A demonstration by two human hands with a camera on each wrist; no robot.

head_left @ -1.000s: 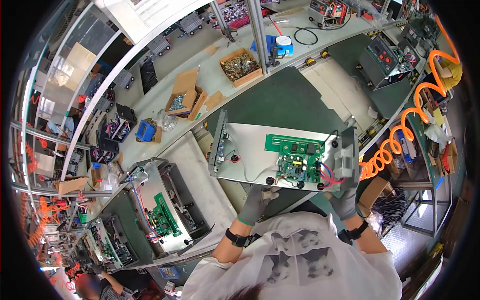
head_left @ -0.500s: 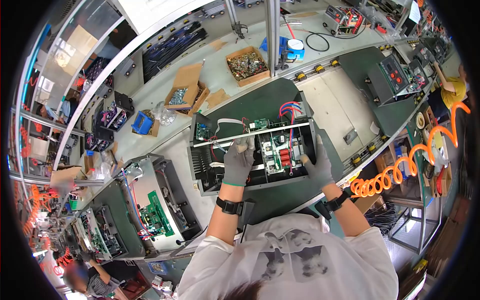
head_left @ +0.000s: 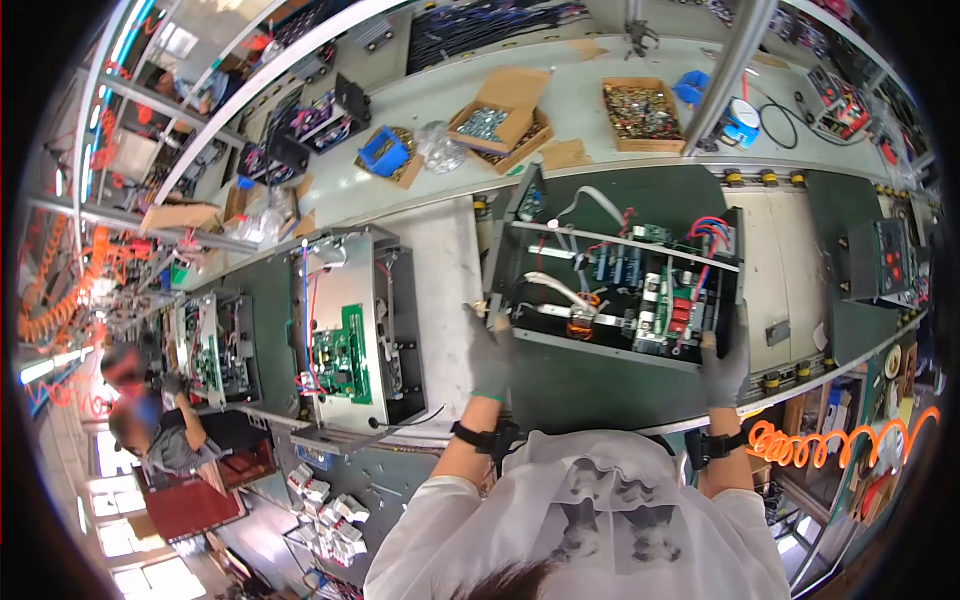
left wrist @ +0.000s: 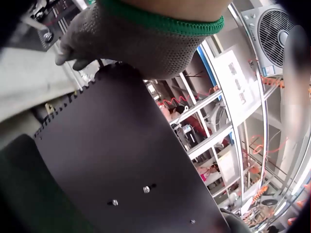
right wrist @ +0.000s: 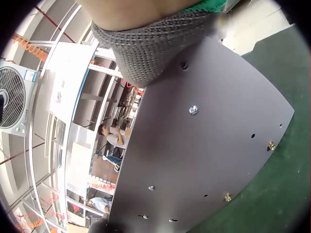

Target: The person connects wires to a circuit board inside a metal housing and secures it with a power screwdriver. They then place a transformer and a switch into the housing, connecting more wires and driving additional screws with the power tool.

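Note:
An open dark-metal electronics chassis (head_left: 620, 285) lies on the green mat (head_left: 590, 390) in the head view. Inside it are circuit boards, red components (head_left: 680, 318), a copper coil (head_left: 580, 322) and loose white, red and blue wires. My gloved left hand (head_left: 489, 355) holds its left end, thumb by the near corner. At the right end my gloved right hand (head_left: 725, 370) grips the case between thumb and fingers. Both wrist views look along the case's dark outer panels (left wrist: 121, 150), dotted with screws, with the right panel (right wrist: 194, 141) beside the mat. The fingertips are partly hidden.
Left along the line stands another unit (head_left: 340, 340) with a green board on a metal plate. A control box (head_left: 880, 255) is at the right. Behind, a shelf holds boxes of small parts (head_left: 643, 115) and a blue bin (head_left: 383, 152). An orange coiled hose (head_left: 830, 445) hangs near right.
The chassis, tilted up with a green board on its plate showing, has come down with its interior facing up. My left hand has moved from over its middle to its left end.

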